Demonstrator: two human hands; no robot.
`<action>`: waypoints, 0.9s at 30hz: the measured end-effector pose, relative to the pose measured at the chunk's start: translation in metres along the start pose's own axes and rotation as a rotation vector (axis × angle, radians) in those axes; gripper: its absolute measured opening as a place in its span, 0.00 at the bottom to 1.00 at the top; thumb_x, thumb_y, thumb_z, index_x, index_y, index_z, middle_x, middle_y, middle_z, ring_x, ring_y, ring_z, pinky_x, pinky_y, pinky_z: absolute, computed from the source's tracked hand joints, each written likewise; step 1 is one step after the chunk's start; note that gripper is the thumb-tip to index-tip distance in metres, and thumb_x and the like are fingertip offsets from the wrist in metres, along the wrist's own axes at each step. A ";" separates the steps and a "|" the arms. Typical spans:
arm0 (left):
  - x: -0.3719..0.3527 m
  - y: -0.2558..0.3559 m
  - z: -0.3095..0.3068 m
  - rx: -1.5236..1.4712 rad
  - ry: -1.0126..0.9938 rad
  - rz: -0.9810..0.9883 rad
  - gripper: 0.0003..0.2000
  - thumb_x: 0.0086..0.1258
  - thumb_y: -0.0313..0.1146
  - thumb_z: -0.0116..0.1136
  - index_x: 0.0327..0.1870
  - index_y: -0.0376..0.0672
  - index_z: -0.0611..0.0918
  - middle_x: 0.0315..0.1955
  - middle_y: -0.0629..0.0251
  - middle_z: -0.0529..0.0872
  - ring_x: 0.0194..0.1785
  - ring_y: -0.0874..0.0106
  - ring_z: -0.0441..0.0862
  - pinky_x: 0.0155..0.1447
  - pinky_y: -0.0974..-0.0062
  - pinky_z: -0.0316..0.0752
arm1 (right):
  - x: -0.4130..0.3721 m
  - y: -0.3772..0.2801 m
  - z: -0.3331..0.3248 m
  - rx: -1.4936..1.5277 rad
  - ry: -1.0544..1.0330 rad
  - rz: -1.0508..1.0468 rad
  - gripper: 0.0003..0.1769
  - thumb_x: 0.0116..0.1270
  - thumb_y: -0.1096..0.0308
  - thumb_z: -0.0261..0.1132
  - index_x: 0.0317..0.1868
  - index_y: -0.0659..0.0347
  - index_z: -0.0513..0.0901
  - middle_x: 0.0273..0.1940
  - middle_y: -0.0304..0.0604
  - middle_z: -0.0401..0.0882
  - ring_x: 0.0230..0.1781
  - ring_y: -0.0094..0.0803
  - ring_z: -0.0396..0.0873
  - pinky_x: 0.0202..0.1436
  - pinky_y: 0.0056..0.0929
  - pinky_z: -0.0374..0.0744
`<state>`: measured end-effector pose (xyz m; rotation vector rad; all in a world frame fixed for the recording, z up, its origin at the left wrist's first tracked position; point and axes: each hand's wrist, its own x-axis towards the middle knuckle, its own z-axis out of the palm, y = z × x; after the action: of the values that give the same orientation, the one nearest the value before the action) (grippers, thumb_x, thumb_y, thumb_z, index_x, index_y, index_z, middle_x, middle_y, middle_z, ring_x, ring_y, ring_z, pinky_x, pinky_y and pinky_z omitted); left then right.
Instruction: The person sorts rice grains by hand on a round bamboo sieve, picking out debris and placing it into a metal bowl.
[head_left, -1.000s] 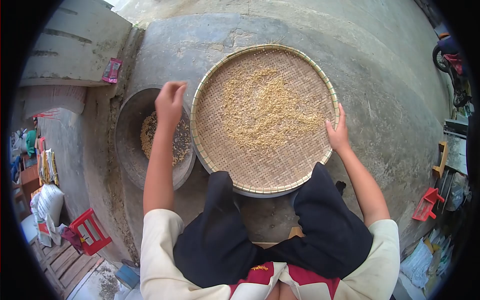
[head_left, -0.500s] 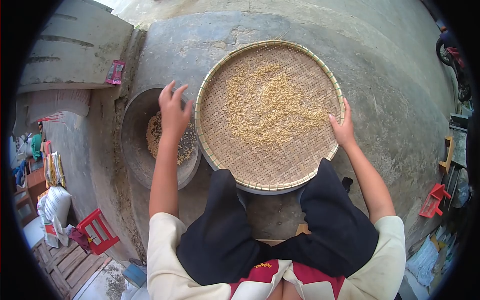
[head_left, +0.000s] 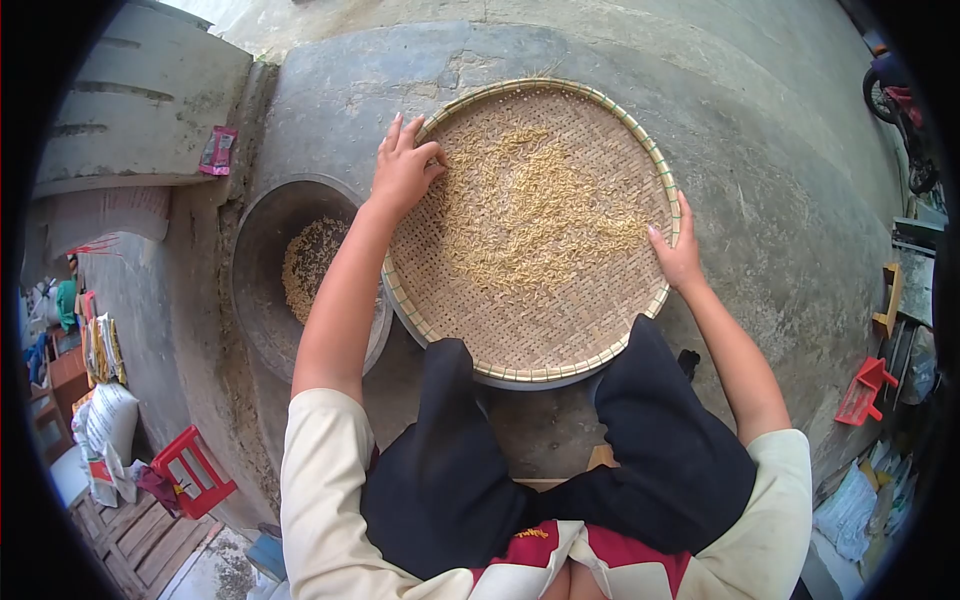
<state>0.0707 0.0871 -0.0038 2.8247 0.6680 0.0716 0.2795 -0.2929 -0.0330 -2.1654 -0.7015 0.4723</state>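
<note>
A round woven bamboo winnowing tray (head_left: 500, 335) lies in front of my knees, its rim bound with light strips. Yellow husked-looking grain (head_left: 545, 210) is spread over its middle and left side. At the upper left of the rim, my left hand (head_left: 402, 175) is closed on the edge, thumb and a bent finger on the inner side. My right hand (head_left: 682, 255) holds the right rim, thumb inside and fingers along the outside. Under the tray, the edge of a grey basin (head_left: 530, 384) shows. Left of it stands a dark round basin (head_left: 265, 225) with some grain (head_left: 305, 265) inside, partly hidden by my left forearm.
Concrete floor (head_left: 770, 230) surrounds the tray. A concrete ledge (head_left: 140, 100) with a pink packet (head_left: 218, 150) is at upper left. Red plastic chairs (head_left: 195, 475) (head_left: 866, 392) stand on both sides. A white sack (head_left: 108, 430) sits at left, a motorbike (head_left: 905, 125) at far right.
My left hand has moved right and up from above the dark basin to the tray's upper left rim. My right hand stays on the right rim.
</note>
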 end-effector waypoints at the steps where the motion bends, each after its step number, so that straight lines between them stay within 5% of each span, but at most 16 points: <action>1: 0.001 0.000 0.000 0.001 -0.015 -0.011 0.07 0.58 0.37 0.65 0.36 0.54 0.80 0.68 0.62 0.60 0.74 0.52 0.46 0.70 0.52 0.54 | 0.000 0.001 0.001 0.018 -0.004 -0.005 0.42 0.61 0.63 0.63 0.71 0.51 0.48 0.62 0.57 0.65 0.62 0.44 0.68 0.64 0.38 0.66; 9: -0.001 -0.003 0.005 -0.030 0.012 -0.008 0.07 0.58 0.36 0.65 0.35 0.52 0.79 0.67 0.60 0.62 0.73 0.52 0.48 0.68 0.53 0.56 | 0.000 0.000 0.001 0.045 -0.017 0.014 0.43 0.60 0.66 0.63 0.71 0.51 0.48 0.62 0.56 0.65 0.61 0.43 0.69 0.63 0.37 0.67; 20: -0.007 0.006 0.019 0.311 0.189 0.291 0.06 0.57 0.26 0.52 0.35 0.39 0.77 0.63 0.57 0.66 0.72 0.59 0.53 0.70 0.60 0.54 | 0.000 0.000 0.000 0.027 -0.013 0.005 0.42 0.61 0.67 0.61 0.72 0.51 0.48 0.62 0.57 0.66 0.60 0.45 0.69 0.63 0.38 0.67; 24: -0.010 0.007 0.011 0.293 0.165 0.236 0.05 0.59 0.27 0.53 0.35 0.39 0.77 0.61 0.56 0.68 0.71 0.59 0.55 0.69 0.60 0.55 | 0.001 0.002 0.001 -0.006 -0.008 0.004 0.42 0.61 0.67 0.61 0.72 0.51 0.48 0.62 0.58 0.66 0.61 0.46 0.69 0.63 0.38 0.67; 27: -0.033 0.003 -0.022 -0.078 0.231 0.039 0.03 0.63 0.27 0.55 0.34 0.38 0.77 0.59 0.54 0.71 0.69 0.55 0.57 0.68 0.59 0.57 | 0.000 0.000 -0.001 -0.021 0.005 0.000 0.41 0.62 0.68 0.61 0.72 0.51 0.48 0.62 0.58 0.66 0.61 0.46 0.69 0.62 0.38 0.68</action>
<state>0.0400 0.0747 0.0188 2.7783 0.6421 0.4269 0.2802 -0.2934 -0.0327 -2.1856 -0.7071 0.4613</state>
